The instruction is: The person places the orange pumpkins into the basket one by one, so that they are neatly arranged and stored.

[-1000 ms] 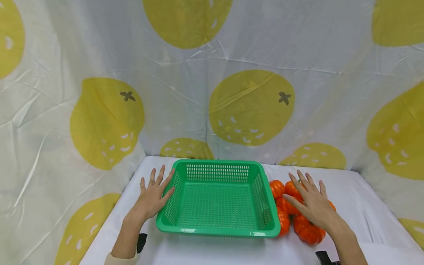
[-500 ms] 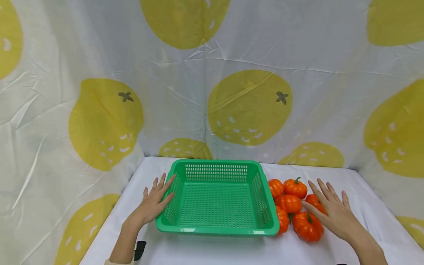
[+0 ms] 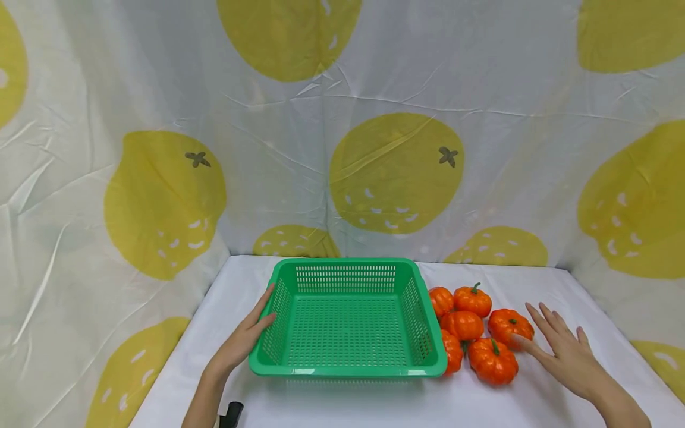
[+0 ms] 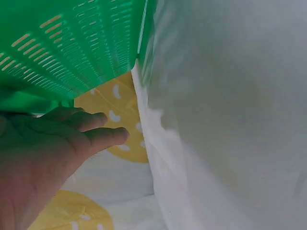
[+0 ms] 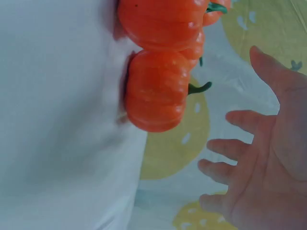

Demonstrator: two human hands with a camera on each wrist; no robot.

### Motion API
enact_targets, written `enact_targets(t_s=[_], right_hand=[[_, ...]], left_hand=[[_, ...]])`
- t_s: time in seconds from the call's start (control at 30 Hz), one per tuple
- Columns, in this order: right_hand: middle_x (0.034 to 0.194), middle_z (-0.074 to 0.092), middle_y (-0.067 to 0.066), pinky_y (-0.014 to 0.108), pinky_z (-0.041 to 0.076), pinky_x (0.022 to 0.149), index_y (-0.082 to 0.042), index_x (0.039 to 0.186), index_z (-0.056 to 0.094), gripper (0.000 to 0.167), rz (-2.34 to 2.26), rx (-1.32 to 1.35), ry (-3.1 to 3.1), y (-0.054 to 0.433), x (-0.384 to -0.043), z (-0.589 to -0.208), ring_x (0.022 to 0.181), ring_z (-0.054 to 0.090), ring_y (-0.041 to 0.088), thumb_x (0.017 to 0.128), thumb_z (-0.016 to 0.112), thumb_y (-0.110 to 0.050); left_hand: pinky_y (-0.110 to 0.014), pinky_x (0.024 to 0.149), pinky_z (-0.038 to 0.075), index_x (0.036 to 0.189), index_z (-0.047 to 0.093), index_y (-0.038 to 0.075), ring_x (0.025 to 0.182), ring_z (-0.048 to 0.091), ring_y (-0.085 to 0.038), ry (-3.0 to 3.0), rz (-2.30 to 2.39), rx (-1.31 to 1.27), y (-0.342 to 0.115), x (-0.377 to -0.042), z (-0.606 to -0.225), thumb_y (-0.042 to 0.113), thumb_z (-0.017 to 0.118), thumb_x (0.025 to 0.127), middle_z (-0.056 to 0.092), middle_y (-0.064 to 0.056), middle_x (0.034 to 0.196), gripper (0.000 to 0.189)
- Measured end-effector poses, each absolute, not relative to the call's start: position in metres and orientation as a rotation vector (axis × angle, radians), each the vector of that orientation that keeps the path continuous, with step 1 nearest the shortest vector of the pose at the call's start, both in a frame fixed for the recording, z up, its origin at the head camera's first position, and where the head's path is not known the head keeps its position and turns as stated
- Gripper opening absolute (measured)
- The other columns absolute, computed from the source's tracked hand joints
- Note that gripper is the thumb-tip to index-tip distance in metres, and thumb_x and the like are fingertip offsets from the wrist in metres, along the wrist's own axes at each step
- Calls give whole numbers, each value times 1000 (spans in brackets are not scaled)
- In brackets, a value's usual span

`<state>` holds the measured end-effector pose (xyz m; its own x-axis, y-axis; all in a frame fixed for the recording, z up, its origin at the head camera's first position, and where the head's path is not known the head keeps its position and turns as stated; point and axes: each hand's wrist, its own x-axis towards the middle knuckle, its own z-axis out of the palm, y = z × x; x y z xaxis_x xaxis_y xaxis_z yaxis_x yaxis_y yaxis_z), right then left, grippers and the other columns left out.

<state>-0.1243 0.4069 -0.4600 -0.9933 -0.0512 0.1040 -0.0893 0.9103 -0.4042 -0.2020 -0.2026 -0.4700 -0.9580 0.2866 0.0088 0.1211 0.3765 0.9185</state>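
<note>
A green plastic basket [image 3: 348,371] with slotted walls stands on the white cloth, with nothing inside it. My left hand [image 3: 242,340] is at its left rim, thumb and forefinger along the edge. In the left wrist view the other fingers [image 4: 108,138] reach out straight beside the slotted wall [image 4: 91,48]. My right hand [image 3: 569,356] hovers spread to the right of several small orange pumpkins with green stems, its thumb overlapping the rightmost pumpkin [image 3: 509,326] in the head view. In the right wrist view a gap shows between this hand [image 5: 268,158] and the nearest pumpkin [image 5: 157,91].
The front pumpkin [image 3: 493,361] lies near the rightmost one; others, such as the left pumpkin [image 3: 451,352], sit close against the basket's right side, partly hidden. A lemon-print curtain [image 3: 396,172] encloses the table's white surface [image 3: 353,407] at the back and sides.
My right hand has moved right, off from over the pumpkins, uncovering them. My left hand has turned and settled at the basket's left rim. The view has shifted slightly.
</note>
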Motion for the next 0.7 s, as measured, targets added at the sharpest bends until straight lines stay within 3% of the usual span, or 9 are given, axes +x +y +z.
enact_targets(t_s=[0.17, 0.4, 0.7], right_hand=[[161, 11, 44, 82, -16, 109, -3, 165, 9, 82, 799, 132, -2974, 419, -129, -467, 147, 7, 67, 106, 55, -36], [161, 14, 44, 87, 20, 99, -6, 167, 7, 85, 1006, 116, -2989, 427, -137, -478, 140, 18, 72, 105, 58, -36], [157, 25, 45, 84, 29, 96, 0, 165, 9, 89, 1042, 62, -3011, 425, -146, -491, 135, 28, 71, 104, 61, -38]], left_hand=[[-69, 125, 4, 167, 13, 34, 163, -2, -36, 2362, 1798, 295, -200, -202, -476, 28, 42, 111, 4, -4, 176, 63], [-71, 123, 5, 167, 14, 34, 162, -4, -40, 2217, 1978, 251, -194, -202, -482, 32, 35, 112, 1, -7, 176, 59], [-72, 122, 6, 167, 14, 35, 162, -3, -39, 2183, 2033, 243, -190, -200, -486, 34, 32, 112, 1, -6, 176, 57]])
